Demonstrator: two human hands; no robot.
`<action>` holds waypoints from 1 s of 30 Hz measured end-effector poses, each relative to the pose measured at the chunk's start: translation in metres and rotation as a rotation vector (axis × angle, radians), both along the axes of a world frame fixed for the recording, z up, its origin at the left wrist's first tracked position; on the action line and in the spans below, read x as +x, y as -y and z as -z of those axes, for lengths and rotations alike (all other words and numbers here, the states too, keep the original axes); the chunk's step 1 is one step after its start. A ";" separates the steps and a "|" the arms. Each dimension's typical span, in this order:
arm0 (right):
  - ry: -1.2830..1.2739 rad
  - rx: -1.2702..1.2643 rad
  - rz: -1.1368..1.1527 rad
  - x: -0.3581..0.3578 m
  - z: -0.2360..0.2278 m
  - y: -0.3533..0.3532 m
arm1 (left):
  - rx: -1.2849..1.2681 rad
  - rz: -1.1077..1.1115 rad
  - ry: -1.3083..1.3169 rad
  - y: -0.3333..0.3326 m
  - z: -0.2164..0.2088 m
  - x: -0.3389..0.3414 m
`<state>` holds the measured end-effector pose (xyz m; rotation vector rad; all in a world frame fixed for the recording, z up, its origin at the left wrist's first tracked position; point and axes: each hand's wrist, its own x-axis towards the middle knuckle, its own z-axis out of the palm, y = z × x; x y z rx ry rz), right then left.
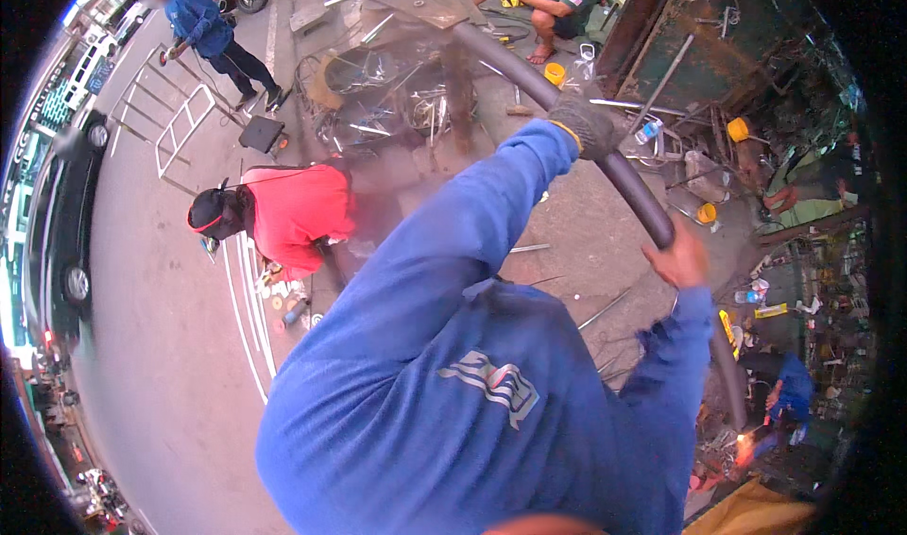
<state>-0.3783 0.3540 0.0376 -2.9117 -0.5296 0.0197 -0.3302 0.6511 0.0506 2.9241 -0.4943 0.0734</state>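
A long dark metal pipe [628, 181] slants across in front of me, from the upper middle down to the lower right. My left hand [583, 127], in a dark grey knitted glove, is closed around its upper half. Farther down, my bare right hand [682, 256] grips the same pipe, its fingers partly hidden behind it. Below that hand the pipe passes behind my right forearm and shows again at the lower right. An orange glow [744, 448] shines at its lower end. Blue sleeves cover both my arms.
A person in red [298, 209] bends low at the left, beside long pale rods [248, 299]. Someone in blue [792, 389] is close to the glow. Another person stands by a metal frame [184, 129]; one sits at the top. Yellow cups [555, 72] and scrap lie about. A black car [71, 223] is on the road.
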 end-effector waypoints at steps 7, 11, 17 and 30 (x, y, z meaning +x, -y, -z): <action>-0.117 -0.251 0.405 -0.070 -0.010 0.215 | 0.043 -0.169 -0.049 0.009 0.005 0.005; 0.035 -0.254 0.503 -0.093 0.001 0.217 | 0.154 -0.021 0.019 0.003 0.012 0.008; 0.013 -0.320 0.606 -0.110 -0.006 0.205 | 0.030 -0.148 0.022 0.001 0.013 -0.007; -0.009 -0.311 0.629 -0.194 -0.021 0.164 | 0.012 -0.096 0.233 -0.015 0.031 -0.053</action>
